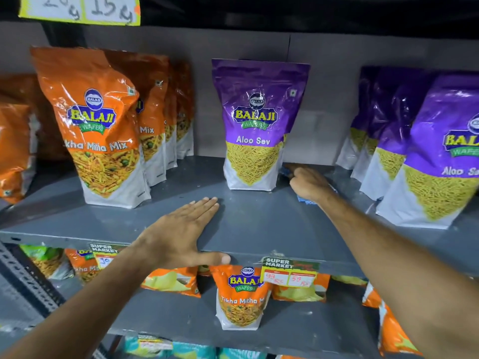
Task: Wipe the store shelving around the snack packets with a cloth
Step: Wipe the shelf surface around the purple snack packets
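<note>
Blue cloth (300,197) flat on grey shelf (254,216), mostly hidden under right hand (309,183); only bits show at the wrist and near the fingertips. Right hand pressed down on cloth, fingers curled over it, just right of the lone purple Aloo Sev pack (255,125), which stands upright. Left hand (181,231) open and flat, palm down on shelf front, thumb over the edge, holding nothing. Orange mix packs (98,125) in a row at left, more purple packs (427,151) at right. Price tag (290,273) clipped to shelf edge; lower shelf (181,314) with orange packs beneath.
</note>
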A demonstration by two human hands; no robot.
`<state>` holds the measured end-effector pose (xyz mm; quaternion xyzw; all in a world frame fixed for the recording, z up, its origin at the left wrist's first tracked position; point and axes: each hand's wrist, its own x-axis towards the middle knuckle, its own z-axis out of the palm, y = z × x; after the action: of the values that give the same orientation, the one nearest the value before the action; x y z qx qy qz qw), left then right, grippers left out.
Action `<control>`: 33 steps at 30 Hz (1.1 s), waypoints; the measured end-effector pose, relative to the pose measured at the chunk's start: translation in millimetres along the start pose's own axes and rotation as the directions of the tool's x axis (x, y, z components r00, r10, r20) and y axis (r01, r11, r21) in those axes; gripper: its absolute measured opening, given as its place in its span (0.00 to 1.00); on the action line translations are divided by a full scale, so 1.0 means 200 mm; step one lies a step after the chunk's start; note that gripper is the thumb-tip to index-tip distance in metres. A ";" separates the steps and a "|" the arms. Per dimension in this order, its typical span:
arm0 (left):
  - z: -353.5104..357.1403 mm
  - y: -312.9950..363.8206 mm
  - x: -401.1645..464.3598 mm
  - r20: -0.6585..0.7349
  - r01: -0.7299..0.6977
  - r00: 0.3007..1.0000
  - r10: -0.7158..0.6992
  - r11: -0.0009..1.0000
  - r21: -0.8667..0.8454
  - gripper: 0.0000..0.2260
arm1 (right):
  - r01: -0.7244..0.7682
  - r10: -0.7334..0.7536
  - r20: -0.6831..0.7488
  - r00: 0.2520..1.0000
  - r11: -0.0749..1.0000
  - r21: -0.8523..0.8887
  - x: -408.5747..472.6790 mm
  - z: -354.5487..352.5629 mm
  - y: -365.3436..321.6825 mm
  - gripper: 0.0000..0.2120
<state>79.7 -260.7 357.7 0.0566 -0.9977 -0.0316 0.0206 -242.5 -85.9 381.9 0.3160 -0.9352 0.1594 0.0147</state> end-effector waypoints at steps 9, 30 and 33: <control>0.01 -0.01 0.00 0.013 0.002 1.000 -0.002 1.000 -0.005 0.58 | 0.010 -0.010 -0.035 0.999 1.000 0.019 -0.14 0.01 -0.08 0.20; -0.01 0.01 -0.01 0.022 -0.003 1.000 0.003 1.000 -0.013 0.59 | 0.205 -0.205 -0.024 0.979 0.979 -0.005 -0.89 -0.01 -0.21 0.24; -0.01 0.02 -0.02 0.014 -0.009 1.000 0.010 1.000 -0.009 0.57 | 0.311 -0.310 -0.051 0.950 0.950 0.024 -1.04 0.03 -0.26 0.22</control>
<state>83.0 -256.3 359.6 0.0515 -0.9979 -0.0365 0.0138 -44.2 -4.1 365.0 0.4554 -0.8706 0.1773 0.0561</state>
